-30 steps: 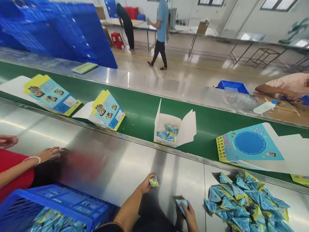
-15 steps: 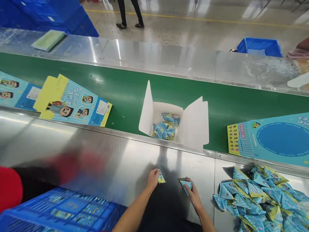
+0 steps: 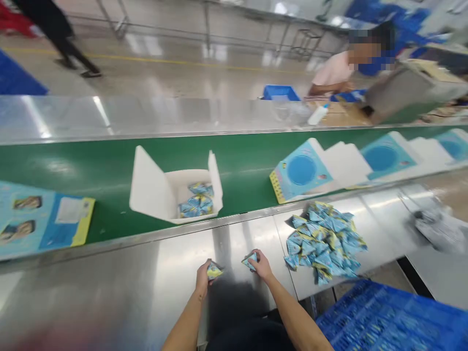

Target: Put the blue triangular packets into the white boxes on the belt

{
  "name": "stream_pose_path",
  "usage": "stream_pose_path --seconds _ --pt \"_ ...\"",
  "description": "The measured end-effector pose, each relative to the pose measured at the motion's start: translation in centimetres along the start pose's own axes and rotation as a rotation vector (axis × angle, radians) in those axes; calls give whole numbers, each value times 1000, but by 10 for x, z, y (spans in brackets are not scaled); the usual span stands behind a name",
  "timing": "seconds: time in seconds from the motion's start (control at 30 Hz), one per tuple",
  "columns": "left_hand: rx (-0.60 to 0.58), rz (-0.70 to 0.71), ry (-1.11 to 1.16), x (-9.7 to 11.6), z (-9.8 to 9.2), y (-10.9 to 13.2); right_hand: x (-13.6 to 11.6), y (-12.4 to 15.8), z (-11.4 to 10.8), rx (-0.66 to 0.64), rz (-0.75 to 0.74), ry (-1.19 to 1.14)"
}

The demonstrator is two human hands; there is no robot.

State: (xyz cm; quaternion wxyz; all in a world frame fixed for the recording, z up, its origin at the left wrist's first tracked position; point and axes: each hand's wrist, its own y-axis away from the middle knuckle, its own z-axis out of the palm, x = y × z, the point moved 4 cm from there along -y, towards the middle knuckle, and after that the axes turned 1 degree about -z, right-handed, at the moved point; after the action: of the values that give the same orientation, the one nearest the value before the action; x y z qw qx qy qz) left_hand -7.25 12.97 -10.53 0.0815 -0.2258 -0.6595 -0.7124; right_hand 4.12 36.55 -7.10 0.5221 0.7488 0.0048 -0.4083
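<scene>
We hold two small foil packets, one (image 3: 214, 270) pinched in the fingers of our left hand (image 3: 203, 278), the other (image 3: 249, 260) clamped in our right hand (image 3: 260, 265), both just above the steel bench (image 3: 146, 282). They look light, crinkly and probably slippery, so we judge a pinch at the sealed edges is safest; blur keeps us from seeing exactly which fingertips press where. To the right lies a heap of like packets (image 3: 325, 241). Beyond, on the green belt (image 3: 91, 165), an open white box (image 3: 171, 192) already holds several.
</scene>
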Motion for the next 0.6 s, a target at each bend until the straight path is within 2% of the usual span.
stream_pose_path --seconds 0.13,0.2,0.23,0.33,0.4,0.47,0.53,0.6 --pt "-164 -71 89 -6 7 -1 -9 12 -23 101 41 -283" --pt "-216 -54 87 -9 10 1 -25 21 -51 225 3 -436" --pt "-206 -46 86 -11 12 3 -37 25 -69 298 -27 -508" --pt "-141 -34 83 -16 21 8 -94 31 -135 487 -171 -684" --pt "-125 -40 72 -19 29 10 -149 30 -177 558 -303 -759" --pt "-122 -47 59 -21 34 11 -206 27 -210 583 -421 -795" --pt "-119 -47 46 -22 38 10 -253 27 -230 574 -512 -795" --pt "-115 -43 40 -21 41 7 -276 33 -235 579 -564 -769"
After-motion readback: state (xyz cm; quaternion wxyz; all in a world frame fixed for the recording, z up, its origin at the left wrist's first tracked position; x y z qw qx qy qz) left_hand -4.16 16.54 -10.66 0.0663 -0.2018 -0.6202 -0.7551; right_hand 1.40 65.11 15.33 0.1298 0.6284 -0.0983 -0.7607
